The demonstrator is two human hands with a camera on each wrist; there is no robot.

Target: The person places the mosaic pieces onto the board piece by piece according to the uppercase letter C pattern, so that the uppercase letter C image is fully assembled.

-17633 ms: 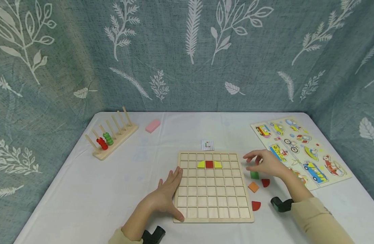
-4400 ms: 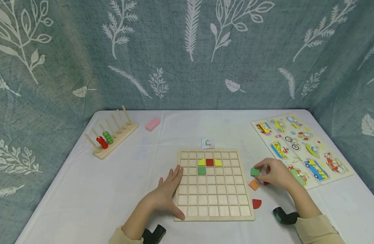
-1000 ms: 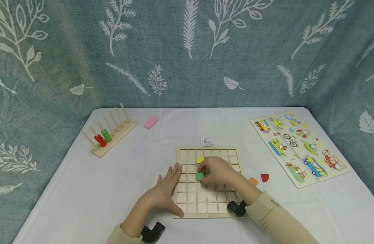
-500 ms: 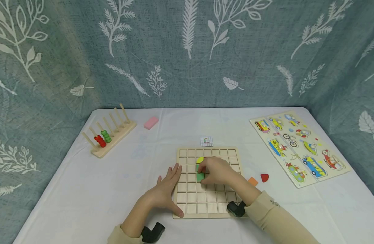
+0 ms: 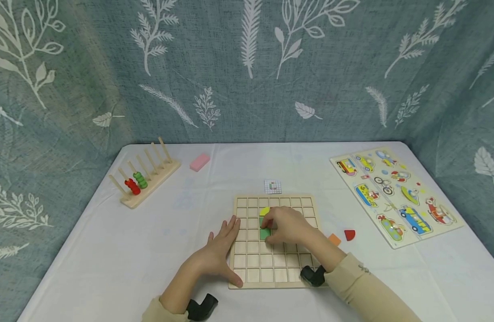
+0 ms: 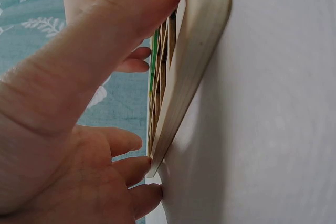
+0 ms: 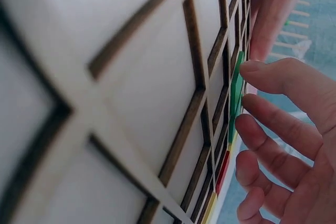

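A wooden grid board [image 5: 267, 285] lies in front of me. My left hand [image 5: 214, 257] rests spread along its left edge, thumb on the near left corner; the left wrist view shows the thumb on the board's rim [image 6: 189, 72]. Over the board, my right hand [image 5: 289, 226] has thumb and fingertips at opposite sides of a green square [image 5: 264, 234], which sits in a cell. Another green square [image 5: 261, 222] is just beyond it, then a yellow quarter-round piece [image 5: 264, 211]. A red square [image 7: 223, 171] shows in the right wrist view; the right hand hides most of it from above.
An orange square [image 5: 334, 239] and a red quarter-round piece [image 5: 349, 235] lie right of the board. Behind it is a small pattern card [image 5: 272, 186]. A vehicle puzzle board [image 5: 395, 197] lies right, a peg rack [image 5: 150, 184] with beads and a pink block [image 5: 200, 162] left.
Since 4.4 seconds ago, my right hand has carried a green square from the right onto the board, below the first one. In the last second both hands stay still.
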